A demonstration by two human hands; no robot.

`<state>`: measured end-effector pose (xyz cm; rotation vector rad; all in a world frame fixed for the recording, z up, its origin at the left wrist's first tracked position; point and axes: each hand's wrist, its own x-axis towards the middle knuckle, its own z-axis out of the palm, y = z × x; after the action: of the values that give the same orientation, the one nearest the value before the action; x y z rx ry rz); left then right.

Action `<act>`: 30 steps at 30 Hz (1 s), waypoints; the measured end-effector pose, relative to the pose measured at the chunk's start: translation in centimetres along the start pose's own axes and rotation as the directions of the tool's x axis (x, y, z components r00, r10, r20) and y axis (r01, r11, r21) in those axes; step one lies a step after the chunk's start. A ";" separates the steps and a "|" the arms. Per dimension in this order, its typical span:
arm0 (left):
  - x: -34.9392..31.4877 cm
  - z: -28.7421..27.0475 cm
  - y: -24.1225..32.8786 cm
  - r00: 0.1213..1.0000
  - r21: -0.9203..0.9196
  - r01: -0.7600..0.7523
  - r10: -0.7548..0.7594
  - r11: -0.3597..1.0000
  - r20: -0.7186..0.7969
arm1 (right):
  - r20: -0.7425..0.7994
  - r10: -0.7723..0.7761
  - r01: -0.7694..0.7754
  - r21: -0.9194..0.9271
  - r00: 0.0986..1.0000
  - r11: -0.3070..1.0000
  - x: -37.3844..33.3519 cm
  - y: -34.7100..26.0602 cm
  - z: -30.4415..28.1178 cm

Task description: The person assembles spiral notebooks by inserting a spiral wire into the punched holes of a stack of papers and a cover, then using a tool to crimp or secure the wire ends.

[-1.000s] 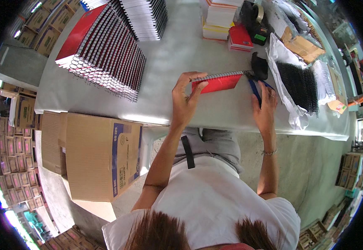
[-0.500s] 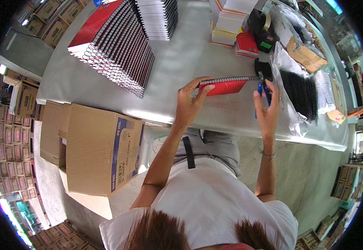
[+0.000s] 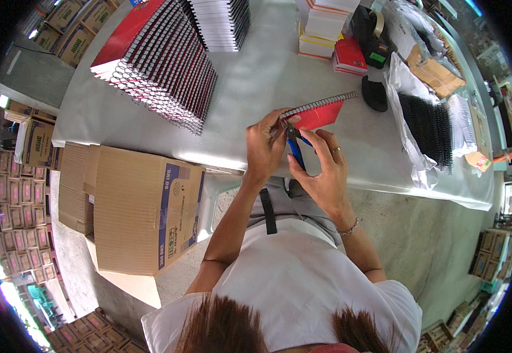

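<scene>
A small red spiral notebook (image 3: 320,116) is pinched at its left end by my left hand (image 3: 263,144), its coil edge facing away from me and tilted up to the right. My right hand (image 3: 322,170) grips blue-handled pliers (image 3: 295,146), or similar wire cutters. Their dark jaws meet the left end of the coil, beside my left fingertips. The exact contact of the jaws with the wire is too small to make out. Farther right on the table lies a dark, rounded object (image 3: 374,96).
Tall stacks of red spiral notebooks (image 3: 168,65) stand at the left. Small red books (image 3: 350,56), a black tape dispenser (image 3: 370,38) and black plastic coils (image 3: 425,129) line the right. An open cardboard box (image 3: 132,212) sits near left, below the table edge (image 3: 373,183).
My right hand has carried the pliers from the coil's right end to its left end. The notebook has tilted, its right end rising. My left hand keeps its hold.
</scene>
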<state>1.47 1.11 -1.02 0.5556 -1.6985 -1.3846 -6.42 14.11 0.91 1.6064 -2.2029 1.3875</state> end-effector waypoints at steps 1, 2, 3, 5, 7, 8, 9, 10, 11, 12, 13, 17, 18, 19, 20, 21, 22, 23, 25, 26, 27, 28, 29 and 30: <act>-0.1 -0.1 0.1 1.000 0.027 0.023 -0.024 0.999 0.006 | -0.007 -0.011 0.011 0.004 1.000 1.000 0.0 -0.1 0.0; -0.1 -0.2 0.4 0.999 0.053 0.047 -0.047 0.997 0.012 | -0.011 -0.008 0.008 0.010 1.000 1.000 0.0 -0.2 0.0; -0.1 -0.3 0.7 0.997 0.080 0.068 -0.069 0.994 0.016 | -0.015 -0.007 0.007 0.017 1.000 1.000 0.1 -0.4 0.0; -0.3 0.0 0.9 0.999 0.079 -0.019 0.021 0.997 -0.028 | -0.027 -0.003 0.004 0.027 1.000 1.000 0.0 -0.5 0.0; -0.3 0.2 1.1 0.997 0.096 -0.058 0.062 0.994 -0.043 | -0.044 0.003 -0.001 0.036 0.999 0.999 -0.1 -0.5 -0.1; -0.3 0.2 1.1 0.998 0.111 -0.053 0.058 0.992 -0.038 | -0.041 -0.001 0.002 0.032 0.999 1.000 -0.1 -0.4 -0.1; -0.3 0.1 1.2 0.998 0.127 -0.049 0.054 0.991 -0.032 | -0.038 -0.004 0.005 0.028 0.999 1.000 -0.1 -0.3 -0.1; -0.3 0.1 1.3 0.998 0.145 -0.047 0.052 0.988 -0.027 | -0.036 -0.006 0.007 0.024 0.999 1.000 -0.2 -0.2 -0.1; -0.3 0.1 1.4 0.999 0.162 -0.045 0.050 0.986 -0.022 | -0.036 -0.008 0.009 0.027 0.999 1.000 -0.2 -0.2 -0.1; -0.3 0.1 1.5 0.999 0.180 -0.045 0.048 0.983 -0.017 | -0.038 -0.010 0.011 0.030 0.999 0.999 -0.2 -0.3 -0.1; -0.4 0.1 1.7 0.999 0.194 -0.045 0.049 0.980 -0.020 | -0.040 -0.013 0.014 0.033 0.999 0.999 -0.1 -0.3 -0.2; -0.5 0.5 2.5 0.996 0.221 -0.058 0.073 0.973 -0.057 | 0.054 0.134 -0.144 0.264 0.989 0.954 -0.4 -0.9 -0.4; -0.5 0.6 2.7 0.994 0.221 -0.066 0.084 0.973 -0.072 | 0.082 0.164 -0.183 0.385 0.983 0.904 -0.5 -0.7 -0.3; -0.7 0.6 2.7 0.993 0.235 -0.082 0.098 0.968 -0.059 | 0.118 0.188 -0.222 0.498 0.975 0.838 -0.5 -0.5 -0.3; -0.9 0.6 2.5 0.993 0.250 -0.097 0.112 0.963 -0.048 | 0.313 0.282 -0.420 0.721 0.907 0.551 -0.6 -0.5 -1.0; -1.0 0.4 2.4 0.990 0.271 -0.117 0.133 0.955 -0.041 | 0.521 0.276 -0.575 0.799 0.808 0.177 -0.3 -0.6 -2.2; -1.4 0.2 2.6 0.997 0.320 -0.064 0.076 0.945 -0.026 | 0.659 0.206 -0.663 0.746 0.724 -0.056 0.2 -0.8 -2.9; -1.6 0.0 2.6 0.995 0.301 -0.089 0.096 0.949 -0.011 | 0.775 0.130 -0.730 0.628 0.618 -0.269 0.8 -1.0 -3.7; -1.3 0.0 3.0 0.997 0.272 -0.074 0.074 0.959 0.011 | 0.776 0.145 -0.754 0.630 0.613 -0.185 1.6 -1.5 -4.8; -1.1 0.0 3.6 0.999 0.267 -0.033 0.032 0.963 0.009 | 0.777 0.155 -0.765 0.629 0.610 -0.141 1.9 -1.4 -5.0; -0.8 0.1 4.4 1.000 0.255 0.008 -0.011 0.967 0.012 | 0.776 0.223 -0.789 0.613 0.590 -0.045 2.0 -0.8 -5.5; -0.5 -0.3 5.2 1.000 0.310 -0.019 0.024 0.950 -0.012 | 0.707 0.205 -0.736 0.647 0.677 0.200 2.4 0.3 -5.8; -0.2 -0.9 6.3 0.998 0.365 -0.044 0.060 0.930 -0.034 | 0.634 0.160 -0.632 0.645 0.756 0.429 2.8 1.6 -5.9; 0.4 -1.4 7.5 0.995 0.412 -0.069 0.095 0.909 -0.043 | 0.557 0.101 -0.485 0.604 0.824 0.632 3.2 3.2 -6.3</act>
<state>3.69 2.19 6.20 0.7418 -1.9498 -0.9397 -12.99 16.38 4.36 2.0460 -2.4175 2.4668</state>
